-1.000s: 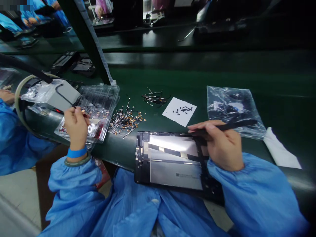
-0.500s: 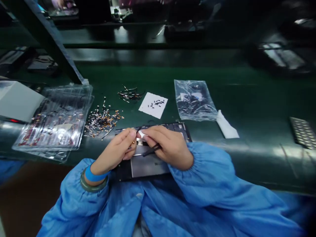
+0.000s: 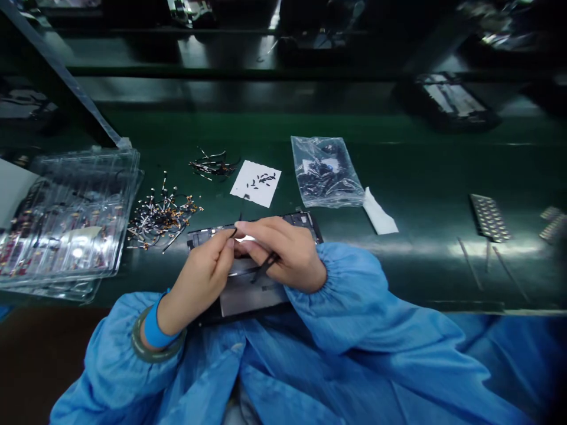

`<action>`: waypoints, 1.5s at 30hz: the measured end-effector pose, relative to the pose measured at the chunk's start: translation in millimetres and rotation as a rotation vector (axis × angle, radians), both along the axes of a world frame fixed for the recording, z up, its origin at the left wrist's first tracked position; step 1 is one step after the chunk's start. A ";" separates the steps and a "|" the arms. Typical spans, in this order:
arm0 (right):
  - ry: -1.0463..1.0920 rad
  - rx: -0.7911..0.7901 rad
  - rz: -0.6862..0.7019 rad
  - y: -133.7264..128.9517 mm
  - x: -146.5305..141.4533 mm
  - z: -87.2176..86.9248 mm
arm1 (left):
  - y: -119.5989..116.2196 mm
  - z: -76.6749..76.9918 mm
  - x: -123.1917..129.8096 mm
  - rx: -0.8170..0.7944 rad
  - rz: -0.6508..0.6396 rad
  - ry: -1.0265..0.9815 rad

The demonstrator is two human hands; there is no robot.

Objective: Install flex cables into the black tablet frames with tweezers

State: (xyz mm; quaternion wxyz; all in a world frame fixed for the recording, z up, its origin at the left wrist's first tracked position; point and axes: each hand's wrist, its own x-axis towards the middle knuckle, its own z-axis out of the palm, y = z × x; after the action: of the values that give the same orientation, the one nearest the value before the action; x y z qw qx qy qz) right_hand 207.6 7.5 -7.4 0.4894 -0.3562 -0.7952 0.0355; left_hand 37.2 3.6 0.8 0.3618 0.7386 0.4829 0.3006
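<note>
Fingers of the left hand (image 3: pixel 197 280) pinch a thin dark strip (image 3: pixel 234 232); the right hand (image 3: pixel 290 251) meets them, gripping dark tweezers (image 3: pixel 264 267). Beneath lies the open device (image 3: pixel 248 294). Beyond sits white paper (image 3: pixel 245 184), cables (image 3: pixel 163 215) left, a clear bag (image 3: pixel 325 177) right.

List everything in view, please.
Device: one, mostly black, front centre
Strip: one, black, above device
Tweezers: one, black, above device
Sheet with bits: one, white, beyond device
Cable piles: two, multicoloured, left of sheet
Bag: one, clear, beside sheet
White piece: one, beside bag
Trays: several, clear, left
Studded plates: several, silvery, right
Rods: three, grey, right
Bench: one, green, throughout
Background objects: count unclear, dark, top
Sleeves: two, blue, front
Left hand: one, bare, front
Right hand: one, bare, front
</note>
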 end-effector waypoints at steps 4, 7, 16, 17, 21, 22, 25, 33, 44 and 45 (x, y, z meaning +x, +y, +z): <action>-0.021 0.006 0.032 2.8 -1.7 -6.6 | -2.1 -2.6 1.0 0.243 0.039 0.189; 0.067 -0.003 0.096 5.2 -1.3 -10.1 | -1.0 1.2 -0.1 0.145 0.007 0.074; 0.041 0.059 0.027 5.2 2.2 -9.8 | 3.7 -0.8 2.2 -0.239 0.110 -0.312; -0.005 0.098 -0.014 4.0 2.3 -9.8 | 2.7 -1.6 3.2 -0.205 0.128 -0.295; -0.217 0.182 -0.166 -1.7 -2.1 -10.4 | -2.4 -3.1 7.7 0.138 0.198 -0.097; -0.260 0.185 -0.193 -2.7 -3.7 -10.5 | -3.3 -3.2 8.2 0.222 0.197 -0.047; -0.261 0.164 -0.220 -3.2 -4.7 -8.8 | -4.1 -2.0 6.8 0.235 0.176 -0.023; 0.192 -0.092 -0.231 -4.1 8.4 -0.1 | 3.6 11.2 0.1 -0.713 0.261 -0.737; 0.538 -0.644 -0.045 -1.0 -5.0 14.7 | -3.6 0.4 8.1 -0.495 0.200 -0.537; 0.542 -0.650 -0.060 -1.0 -6.5 15.6 | -4.9 0.2 8.1 -0.346 0.218 -0.447</action>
State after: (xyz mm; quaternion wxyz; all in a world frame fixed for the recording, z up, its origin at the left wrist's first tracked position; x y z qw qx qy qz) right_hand 201.2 6.6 8.2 0.5437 -0.4930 -0.5744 0.3625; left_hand 45.3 -1.3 1.1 0.5451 0.5253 0.5117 0.4063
